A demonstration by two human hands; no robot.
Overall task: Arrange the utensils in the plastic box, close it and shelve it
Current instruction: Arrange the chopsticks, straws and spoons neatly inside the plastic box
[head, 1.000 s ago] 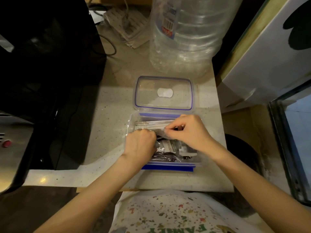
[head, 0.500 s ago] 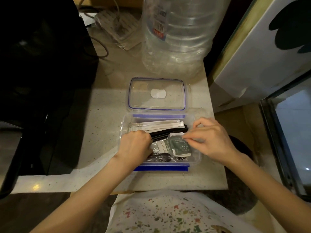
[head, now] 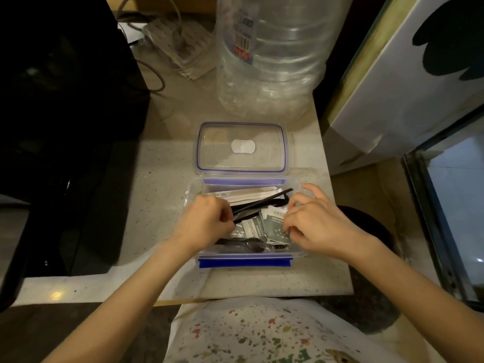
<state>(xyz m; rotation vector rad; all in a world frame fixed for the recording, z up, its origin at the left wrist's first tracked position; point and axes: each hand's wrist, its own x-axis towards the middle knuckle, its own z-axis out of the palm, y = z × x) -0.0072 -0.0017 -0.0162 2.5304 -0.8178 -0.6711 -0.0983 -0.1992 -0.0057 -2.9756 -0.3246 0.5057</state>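
A clear plastic box (head: 245, 260) with blue clips stands open on the counter. Its clear lid (head: 242, 148) lies flat just behind it. Inside are paper-wrapped chopsticks (head: 251, 193), black plastic utensils (head: 262, 201), a black spoon (head: 246, 243) and grey-green sachets (head: 275, 226). My left hand (head: 207, 221) is inside the box at its left end, fingers curled round the black utensils' ends. My right hand (head: 314, 221) is at the right end, its fingertips curled onto a sachet.
A large clear water bottle (head: 269, 56) stands behind the lid. A black appliance (head: 65, 113) fills the left side. A white board (head: 419, 87) leans at the right, with a glass pane (head: 455, 205) below it. Cables and a power strip (head: 178, 45) lie at the back.
My right hand has shifted from the box's middle to its right end and now lies on the sachets. The black utensils show uncovered. My left hand stays at the left end.
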